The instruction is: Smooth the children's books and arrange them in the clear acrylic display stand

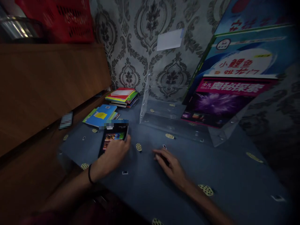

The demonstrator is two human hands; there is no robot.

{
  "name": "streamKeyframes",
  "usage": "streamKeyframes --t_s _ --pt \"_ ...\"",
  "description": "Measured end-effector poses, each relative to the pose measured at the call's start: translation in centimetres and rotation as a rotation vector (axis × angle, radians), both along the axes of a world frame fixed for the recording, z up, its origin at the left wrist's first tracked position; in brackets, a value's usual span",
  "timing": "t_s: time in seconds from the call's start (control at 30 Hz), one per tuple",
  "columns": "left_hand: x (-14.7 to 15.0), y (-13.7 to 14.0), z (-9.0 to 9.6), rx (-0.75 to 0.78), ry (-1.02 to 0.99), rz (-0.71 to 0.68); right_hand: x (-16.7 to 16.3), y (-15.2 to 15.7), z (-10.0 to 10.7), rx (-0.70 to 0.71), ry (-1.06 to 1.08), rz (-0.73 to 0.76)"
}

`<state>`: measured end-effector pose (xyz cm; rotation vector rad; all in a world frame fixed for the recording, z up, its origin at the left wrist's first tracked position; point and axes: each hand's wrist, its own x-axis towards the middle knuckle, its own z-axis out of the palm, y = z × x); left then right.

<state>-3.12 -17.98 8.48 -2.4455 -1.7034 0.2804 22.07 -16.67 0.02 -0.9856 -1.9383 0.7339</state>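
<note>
My left hand (116,152) is closed on the right edge of a dark book (113,136) with colourful pictures on its cover. Its fingertips are partly hidden behind the book. Over the table, my right hand (170,165) holds nothing; its fingers are loosely bent and a little apart. Ahead of it stands a clear plastic display rack (164,123) with several tiers. On the rack's right side rest a purple book (217,103), a blue book (243,59) above it and another blue book (260,17) at the top.
A blue book (100,115) lies on a low pile at the left, before a taller stack of books (122,95). The dark patterned table (150,181) meets a papered wall. Left stands a wooden cabinet (53,78) bearing a red basket (70,22) and a metal pot (21,28).
</note>
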Motion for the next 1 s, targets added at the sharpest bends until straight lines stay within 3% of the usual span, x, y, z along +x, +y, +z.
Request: streamKeyframes --t_s 0.17,0.27,0.4,0.47,0.6,0.8,1.0 --pt "8.2 -4.3 1.1 -0.215 -0.11 -0.398 -0.1 -0.4 0.9 -0.125 0.061 0.0" --pt "9.9 -4.2 1.5 -0.293 -0.184 -0.473 0.0 -0.3 1.0 -0.188 0.085 0.022" --pt "7.4 -0.1 0.4 -0.253 -0.276 -0.361 0.1 -0.2 0.8 -0.145 0.053 -0.003" --pt "5.0 2.5 -0.6 -0.135 -0.311 -0.27 0.1 -0.3 0.6 -0.124 0.016 -0.007" --pt "1.3 5.8 -1.9 -0.058 -0.231 -0.048 -0.2 -1.5 0.6 0.002 -0.118 0.07" --pt "0.7 5.7 -2.1 -0.022 -0.126 0.049 -1.2 -3.4 1.2 0.232 -0.432 0.31" --pt "-0.1 5.1 -2.1 0.022 -0.032 0.124 1.2 -1.6 0.3 0.306 -0.46 0.186"
